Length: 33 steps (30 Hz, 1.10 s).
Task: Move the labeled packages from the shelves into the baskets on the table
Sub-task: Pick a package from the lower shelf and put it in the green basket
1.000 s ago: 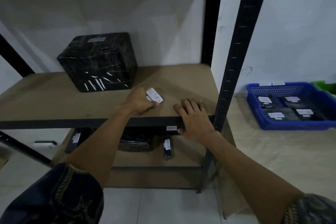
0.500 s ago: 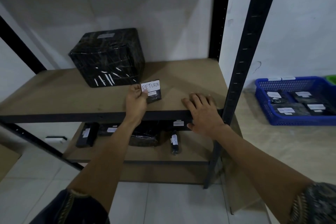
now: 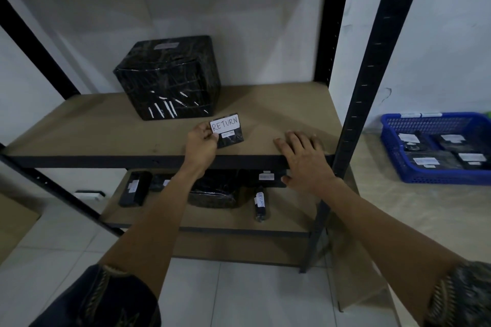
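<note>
My left hand (image 3: 201, 143) pinches a small black package (image 3: 229, 131) by its left edge, tilted up over the middle shelf (image 3: 93, 130) so its white label reading RETURN faces me. My right hand (image 3: 305, 158) lies on the shelf's front edge, fingers flat on the board and thumb under the rail. A large black wrapped box (image 3: 170, 77) stands on the same shelf behind. On the lower shelf lie several black labelled packages (image 3: 134, 188), one slim one (image 3: 261, 203) marked RETURN. A blue basket (image 3: 393, 151) on the table at the right holds several labelled packages.
Black metal uprights (image 3: 372, 82) of the rack stand between the shelves and the table (image 3: 414, 210). A green basket edge (image 3: 489, 114) shows past the blue one. White tiled floor lies below. A cardboard piece (image 3: 13, 223) sits at the lower left.
My left hand has lifted and turned the small package so its RETURN label faces me. The view has shifted left and down slightly. My right hand stays on the shelf edge.
</note>
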### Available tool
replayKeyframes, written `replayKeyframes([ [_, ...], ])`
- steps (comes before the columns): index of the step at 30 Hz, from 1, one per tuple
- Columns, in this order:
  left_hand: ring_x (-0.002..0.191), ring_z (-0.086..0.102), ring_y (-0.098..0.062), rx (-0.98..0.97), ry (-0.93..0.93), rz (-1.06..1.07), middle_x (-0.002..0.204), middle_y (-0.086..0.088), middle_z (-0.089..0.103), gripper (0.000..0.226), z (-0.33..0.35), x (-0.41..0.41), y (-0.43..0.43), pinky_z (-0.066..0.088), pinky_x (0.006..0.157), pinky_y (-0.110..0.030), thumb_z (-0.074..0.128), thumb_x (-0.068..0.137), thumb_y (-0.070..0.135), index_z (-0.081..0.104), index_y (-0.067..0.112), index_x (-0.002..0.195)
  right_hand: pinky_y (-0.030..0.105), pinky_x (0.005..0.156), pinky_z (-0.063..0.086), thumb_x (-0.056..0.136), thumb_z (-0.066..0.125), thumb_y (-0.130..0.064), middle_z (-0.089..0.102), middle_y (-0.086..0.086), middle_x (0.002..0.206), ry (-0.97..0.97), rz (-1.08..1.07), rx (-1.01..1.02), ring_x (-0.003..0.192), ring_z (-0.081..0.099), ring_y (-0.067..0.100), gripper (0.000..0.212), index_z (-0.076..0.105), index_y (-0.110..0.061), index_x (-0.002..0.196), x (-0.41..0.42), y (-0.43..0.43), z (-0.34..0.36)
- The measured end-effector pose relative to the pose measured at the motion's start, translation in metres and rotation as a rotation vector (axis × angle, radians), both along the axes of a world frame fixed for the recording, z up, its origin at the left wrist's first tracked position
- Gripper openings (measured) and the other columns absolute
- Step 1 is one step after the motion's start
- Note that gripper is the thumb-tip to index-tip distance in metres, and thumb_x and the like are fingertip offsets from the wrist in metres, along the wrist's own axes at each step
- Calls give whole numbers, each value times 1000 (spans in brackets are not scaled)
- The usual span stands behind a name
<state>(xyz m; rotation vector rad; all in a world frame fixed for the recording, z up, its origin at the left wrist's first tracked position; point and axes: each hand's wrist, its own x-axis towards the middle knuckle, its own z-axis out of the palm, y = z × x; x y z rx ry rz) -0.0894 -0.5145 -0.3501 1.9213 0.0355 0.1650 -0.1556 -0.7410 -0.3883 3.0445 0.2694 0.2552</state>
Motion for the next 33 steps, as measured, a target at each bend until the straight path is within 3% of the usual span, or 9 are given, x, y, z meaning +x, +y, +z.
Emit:
replayKeyframes([
  [9,108,61,-17,-22,10,-7,115,-6,66,26,2,-15,-3,49,95,-27,49,95,-2,58,5,119,55,117,7,78,64,-51,7,11,157,60,15,35,146,4,32,97,6,-24,151,-5,-2,3],
  [12,105,63,-17,-67,4,-19,109,-4,67,24,3,-33,-8,50,90,-25,49,94,-4,60,11,110,54,117,3,81,62,-50,9,11,158,88,31,136,146,4,31,89,13,-24,150,-16,0,6],
  [14,102,64,-16,-106,10,-28,106,-3,68,25,5,-51,-15,51,88,-24,49,94,-5,60,13,106,49,117,9,85,60,-44,27,8,152,58,76,280,143,19,27,71,29,-23,145,-30,-1,13],
  [16,104,63,-15,-113,26,-35,110,-4,68,25,6,-73,-26,51,87,-22,50,93,-5,61,12,109,41,112,25,88,60,-36,49,3,136,17,93,509,130,41,22,53,42,-21,136,-47,-4,23],
  [19,107,62,-13,-98,46,-73,114,-4,67,28,7,-113,-54,51,86,-20,50,94,-3,60,7,118,35,98,44,92,59,-31,56,3,126,101,53,818,114,54,16,47,42,-19,134,-83,-14,40],
  [22,102,63,-10,-102,35,-112,108,-1,66,28,10,-157,-93,51,81,-16,48,94,-5,60,7,116,38,92,50,92,59,-33,56,2,123,134,12,901,107,57,16,49,41,-20,136,-119,-34,44],
  [25,95,65,-12,-130,35,-129,104,-4,67,28,11,-202,-137,53,78,-14,48,92,-9,61,7,111,36,83,51,90,62,-28,63,1,102,139,-20,949,94,61,19,47,43,-18,132,-162,-67,40],
  [28,93,65,-12,-135,46,-179,101,-4,67,29,9,-246,-186,53,88,-23,49,92,-10,61,11,106,29,76,46,89,61,-21,66,2,101,123,-65,967,92,61,22,43,45,-18,129,-213,-107,38],
  [33,97,66,-15,-153,87,-322,102,-3,68,30,2,-305,-268,54,80,-16,48,92,-11,61,9,110,34,73,51,90,59,-20,64,1,85,89,-247,1101,81,63,25,12,57,-22,102,-282,-184,22],
])
